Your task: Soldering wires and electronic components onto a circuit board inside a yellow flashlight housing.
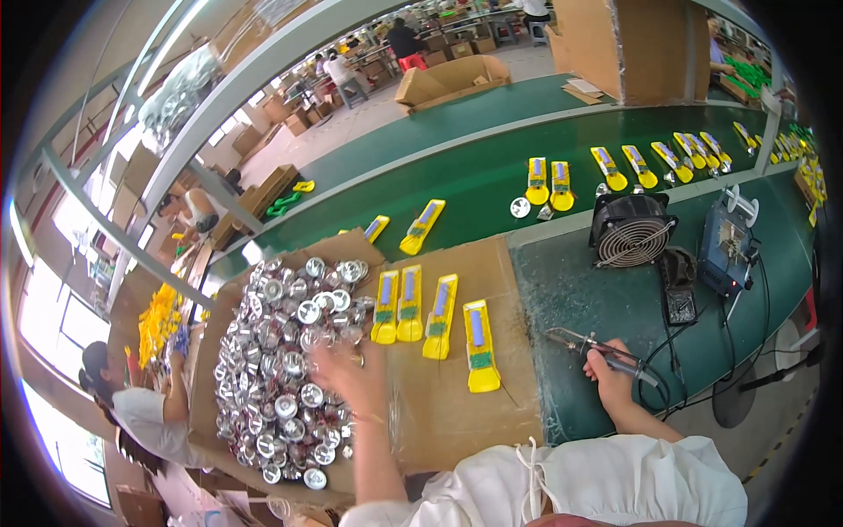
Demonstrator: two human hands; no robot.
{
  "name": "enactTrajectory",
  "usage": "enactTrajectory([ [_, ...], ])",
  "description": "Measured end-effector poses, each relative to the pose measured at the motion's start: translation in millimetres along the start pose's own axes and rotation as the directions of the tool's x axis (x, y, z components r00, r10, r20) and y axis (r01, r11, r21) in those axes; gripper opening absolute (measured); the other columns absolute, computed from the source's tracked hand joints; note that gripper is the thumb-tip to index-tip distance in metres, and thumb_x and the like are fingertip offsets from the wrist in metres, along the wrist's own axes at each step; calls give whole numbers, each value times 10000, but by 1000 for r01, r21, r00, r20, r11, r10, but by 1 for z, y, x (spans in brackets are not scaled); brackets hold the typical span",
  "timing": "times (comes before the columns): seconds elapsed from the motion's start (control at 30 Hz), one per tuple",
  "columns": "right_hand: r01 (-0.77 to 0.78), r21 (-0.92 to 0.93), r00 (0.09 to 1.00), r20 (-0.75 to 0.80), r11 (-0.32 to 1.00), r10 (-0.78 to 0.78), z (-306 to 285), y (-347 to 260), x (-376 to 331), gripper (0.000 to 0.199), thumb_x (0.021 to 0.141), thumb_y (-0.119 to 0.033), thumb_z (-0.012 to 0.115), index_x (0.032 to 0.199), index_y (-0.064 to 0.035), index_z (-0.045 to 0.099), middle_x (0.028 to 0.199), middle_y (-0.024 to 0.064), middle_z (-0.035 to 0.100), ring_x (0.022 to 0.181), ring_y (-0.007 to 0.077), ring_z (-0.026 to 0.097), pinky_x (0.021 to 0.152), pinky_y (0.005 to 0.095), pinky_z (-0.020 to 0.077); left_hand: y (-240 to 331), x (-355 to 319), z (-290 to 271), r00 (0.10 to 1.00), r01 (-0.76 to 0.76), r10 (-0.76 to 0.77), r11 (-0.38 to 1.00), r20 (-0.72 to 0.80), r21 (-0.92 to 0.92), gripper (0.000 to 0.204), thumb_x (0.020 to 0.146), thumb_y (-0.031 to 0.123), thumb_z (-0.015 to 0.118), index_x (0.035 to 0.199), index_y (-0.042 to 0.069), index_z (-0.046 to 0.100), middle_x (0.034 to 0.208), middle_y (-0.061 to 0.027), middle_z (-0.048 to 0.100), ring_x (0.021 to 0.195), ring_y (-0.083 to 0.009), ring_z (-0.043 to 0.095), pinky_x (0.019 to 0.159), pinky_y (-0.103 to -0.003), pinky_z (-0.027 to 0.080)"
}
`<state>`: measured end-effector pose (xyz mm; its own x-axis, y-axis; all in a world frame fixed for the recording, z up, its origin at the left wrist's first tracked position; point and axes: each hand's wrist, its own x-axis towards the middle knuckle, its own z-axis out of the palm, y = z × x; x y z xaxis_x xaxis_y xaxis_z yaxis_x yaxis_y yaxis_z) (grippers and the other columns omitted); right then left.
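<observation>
My left hand (349, 376) reaches over a heap of small silver round cup-shaped parts (285, 360) with reddish wires among them. Its fingers are smeared by motion, so I cannot see whether they hold one. My right hand (610, 379) is closed around the handle of a soldering iron (634, 367), whose metal tip points left toward the cardboard. Between my hands several yellow plastic casings lie on a cardboard sheet (518, 395). The nearest yellow casing (482, 348) carries a purple-blue cell and a green circuit board, with a thin wire at its lower end.
Beyond the cardboard runs a green conveyor belt (500, 206) with more yellow casings. On the right stand a black fan (630, 230), a black iron stand (678, 288) and a blue soldering station (727, 246) with trailing cables. A metal frame crosses overhead. A person (149, 413) sits at left.
</observation>
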<state>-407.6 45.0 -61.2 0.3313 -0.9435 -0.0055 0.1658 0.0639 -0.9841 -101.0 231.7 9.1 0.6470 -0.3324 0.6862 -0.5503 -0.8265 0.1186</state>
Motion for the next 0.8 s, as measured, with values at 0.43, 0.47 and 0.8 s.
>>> enactTrajectory([
  [0.43, 87, -72, 994, -61, 994, -91, 0, 1, 2, 132, 828, -147, 576, 810, -29, 519, 629, 42, 550, 522, 77, 490, 474, 187, 375, -34, 22, 12, 967, 246, -255, 946, 16, 210, 505, 698, 384, 601, 1129, 137, 510, 1098, -86, 506, 1117, -274, 395, 927, -541, 219],
  [0.47, 84, -55, 995, -57, 995, -87, 0, 3, 2, 140, 828, -154, 581, 809, -29, 519, 625, 43, 549, 519, 79, 487, 472, 189, 375, -22, 9, 11, 983, 181, -180, 977, -20, 109, 496, 697, 360, 614, 1125, 134, 507, 1101, -83, 497, 1121, -272, 392, 931, -539, 210],
  [0.8, 45, -67, 998, -33, 997, -47, 5, 1, 2, 141, 831, -147, 585, 810, -27, 515, 632, 47, 557, 522, 75, 487, 470, 181, 369, 36, -96, -11, 947, -40, 190, 871, 260, -490, 263, 651, 309, 721, 809, 132, 609, 927, -60, 507, 917, -256, 468, 827, -430, 294],
])
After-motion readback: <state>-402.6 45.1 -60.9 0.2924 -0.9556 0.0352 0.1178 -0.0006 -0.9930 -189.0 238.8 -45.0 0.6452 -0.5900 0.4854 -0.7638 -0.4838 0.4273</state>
